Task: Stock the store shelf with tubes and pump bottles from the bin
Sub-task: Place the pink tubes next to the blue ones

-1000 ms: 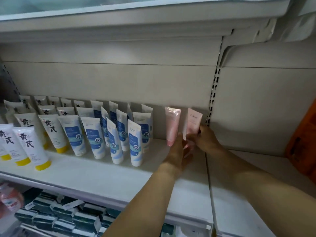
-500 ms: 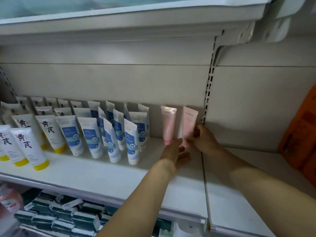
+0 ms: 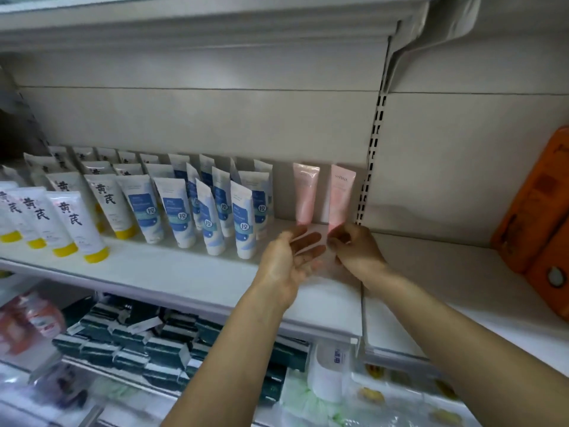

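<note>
done: two pink tubes [image 3: 323, 195] upright at shelf [image 3: 184, 272] back, beside blue tubes [image 3: 215, 211] | left hand [image 3: 289, 257] fingers apart, empty | right hand [image 3: 354, 251] curled, hold unclear | left: bin unseen, pump bottles none visible

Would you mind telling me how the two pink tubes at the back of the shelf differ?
The left pink tube looks glossier, with a clear crimped top; the right pink tube looks matte with readable lettering. The left one stands free; the right hand is at the right one's base. Both stand cap down against the back panel.
</note>
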`<act>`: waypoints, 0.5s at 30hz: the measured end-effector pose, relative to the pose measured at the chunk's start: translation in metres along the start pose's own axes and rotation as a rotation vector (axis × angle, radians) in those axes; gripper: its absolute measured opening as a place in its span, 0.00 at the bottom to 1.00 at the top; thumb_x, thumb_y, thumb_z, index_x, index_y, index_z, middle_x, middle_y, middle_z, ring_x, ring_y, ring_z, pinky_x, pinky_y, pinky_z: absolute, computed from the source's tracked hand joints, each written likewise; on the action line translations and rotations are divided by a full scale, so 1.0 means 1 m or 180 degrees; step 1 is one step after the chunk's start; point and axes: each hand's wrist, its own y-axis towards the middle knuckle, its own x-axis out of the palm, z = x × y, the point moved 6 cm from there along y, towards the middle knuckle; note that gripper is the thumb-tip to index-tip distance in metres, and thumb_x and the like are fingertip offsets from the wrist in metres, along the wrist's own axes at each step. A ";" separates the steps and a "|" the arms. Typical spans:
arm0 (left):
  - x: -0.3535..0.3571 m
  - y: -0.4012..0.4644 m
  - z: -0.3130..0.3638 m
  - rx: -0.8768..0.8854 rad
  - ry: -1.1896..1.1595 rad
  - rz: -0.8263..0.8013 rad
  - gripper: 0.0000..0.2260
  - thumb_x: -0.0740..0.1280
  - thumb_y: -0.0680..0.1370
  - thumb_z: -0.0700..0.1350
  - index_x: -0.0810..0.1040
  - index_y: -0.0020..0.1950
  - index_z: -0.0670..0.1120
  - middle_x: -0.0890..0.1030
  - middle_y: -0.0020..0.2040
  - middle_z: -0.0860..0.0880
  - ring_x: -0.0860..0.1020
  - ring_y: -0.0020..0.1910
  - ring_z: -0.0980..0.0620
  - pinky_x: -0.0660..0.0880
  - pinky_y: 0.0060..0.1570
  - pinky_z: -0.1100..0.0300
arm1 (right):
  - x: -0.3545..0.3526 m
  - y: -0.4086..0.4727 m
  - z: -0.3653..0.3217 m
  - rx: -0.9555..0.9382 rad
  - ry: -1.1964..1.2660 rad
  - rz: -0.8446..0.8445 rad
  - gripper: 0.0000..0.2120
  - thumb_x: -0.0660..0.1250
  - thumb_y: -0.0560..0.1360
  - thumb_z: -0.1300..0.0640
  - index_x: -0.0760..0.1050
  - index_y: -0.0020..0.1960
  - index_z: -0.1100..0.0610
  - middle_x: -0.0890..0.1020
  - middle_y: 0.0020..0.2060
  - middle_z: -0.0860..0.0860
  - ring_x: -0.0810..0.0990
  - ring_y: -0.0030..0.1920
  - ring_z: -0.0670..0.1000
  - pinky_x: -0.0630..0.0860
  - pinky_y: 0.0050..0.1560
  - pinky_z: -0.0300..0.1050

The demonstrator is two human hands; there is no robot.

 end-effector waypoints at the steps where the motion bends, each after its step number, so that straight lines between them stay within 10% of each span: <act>1: -0.005 -0.006 0.001 0.0019 -0.0048 -0.0008 0.11 0.58 0.83 0.45 0.77 0.57 0.44 0.84 0.48 0.44 0.82 0.46 0.47 0.78 0.48 0.52 | 0.003 -0.005 -0.005 -0.0012 0.0054 -0.0010 0.04 0.64 0.76 0.62 0.76 0.43 0.56 0.81 0.39 0.55 0.78 0.32 0.50 0.73 0.30 0.39; 15: -0.138 -0.082 0.046 0.0450 -0.0667 0.0610 0.10 0.61 0.80 0.46 0.78 0.56 0.44 0.83 0.48 0.46 0.79 0.40 0.50 0.76 0.40 0.57 | 0.117 -0.082 -0.109 -0.0589 0.0987 -0.0828 0.05 0.65 0.76 0.67 0.75 0.43 0.60 0.77 0.31 0.55 0.73 0.26 0.47 0.68 0.24 0.34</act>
